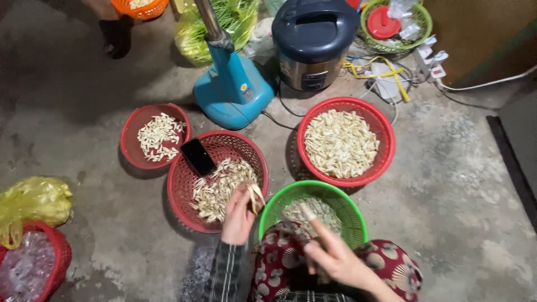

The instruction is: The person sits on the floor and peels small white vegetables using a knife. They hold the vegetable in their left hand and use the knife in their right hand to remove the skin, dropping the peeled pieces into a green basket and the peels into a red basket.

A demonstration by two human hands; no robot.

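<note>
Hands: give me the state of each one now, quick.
Left hand: closed on a few pale stalk pieces over the red basket.
Right hand: closed around something; what it holds cannot be told.

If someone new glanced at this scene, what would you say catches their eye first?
Probably the bright baskets on the concrete floor: a full red basket of pale cut pieces at centre right and a green basket at the person's knees. Next, the left hand holding a few pale pieces over the middle red basket, where a black phone lies, and the blue fan base behind.
</note>
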